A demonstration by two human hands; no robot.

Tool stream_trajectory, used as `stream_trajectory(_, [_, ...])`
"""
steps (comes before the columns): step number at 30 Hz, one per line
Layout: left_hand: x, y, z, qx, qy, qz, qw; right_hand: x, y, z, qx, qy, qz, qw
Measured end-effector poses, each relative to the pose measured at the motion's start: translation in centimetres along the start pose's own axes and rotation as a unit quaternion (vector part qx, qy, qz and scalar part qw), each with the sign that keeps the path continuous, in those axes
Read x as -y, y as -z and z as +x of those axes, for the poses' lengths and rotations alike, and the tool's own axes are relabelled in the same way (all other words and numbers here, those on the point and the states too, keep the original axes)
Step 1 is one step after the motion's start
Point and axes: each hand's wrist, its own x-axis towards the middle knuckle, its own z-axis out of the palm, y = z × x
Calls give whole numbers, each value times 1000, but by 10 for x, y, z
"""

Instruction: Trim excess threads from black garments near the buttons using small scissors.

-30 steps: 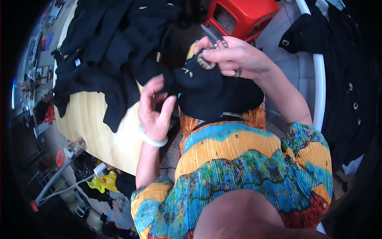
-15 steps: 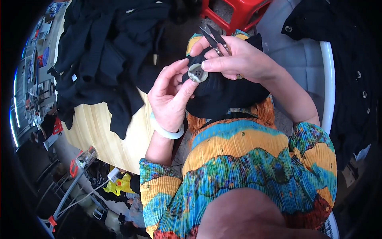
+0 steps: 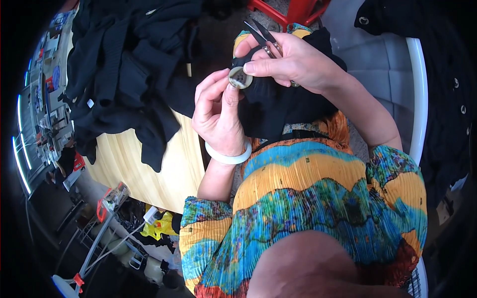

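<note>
A large round button (image 3: pixel 240 78), pale at the rim and dark in the middle, is pinched between my two hands. My left hand (image 3: pixel 218 110), a white bangle on its wrist, grips it at the lower left with thumb and fingers. The thumb of my right hand (image 3: pixel 293 62) presses on its upper right rim. Tucked in that same hand is a pair of thread snips (image 3: pixel 265 38), blades pointing up and to the left. Black fabric (image 3: pixel 285 111) lies over my lap beneath both hands; whether the button is fastened to it I cannot tell.
To the left, a pile of black knit garments (image 3: pixel 124 64) covers part of a light wooden table (image 3: pixel 149 154). A red stool (image 3: pixel 293 12) stands ahead. On the right, black garments with buttons (image 3: pixel 442 84) hang over a grey-white container (image 3: pixel 420 89).
The view has shifted slightly. Both hands have moved a little upward in it with the button, and the snips stay in my right hand.
</note>
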Motion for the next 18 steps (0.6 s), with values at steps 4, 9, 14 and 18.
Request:
stream_trajectory(4, [0,4,0,35,14,-16,999,-2,0,-1,7,4,-7,1000])
stream_trajectory(9, [-2,9,0,65,95,-70,991,-11,4,1,29,-7,4,1000])
stream_trajectory(14, [-7,10,6,72,215,-167,960,-16,7,3,16,5,1,1000])
stream_trajectory(18, [-1,13,19,56,350,-270,895,-32,9,6,-203,176,-182,946])
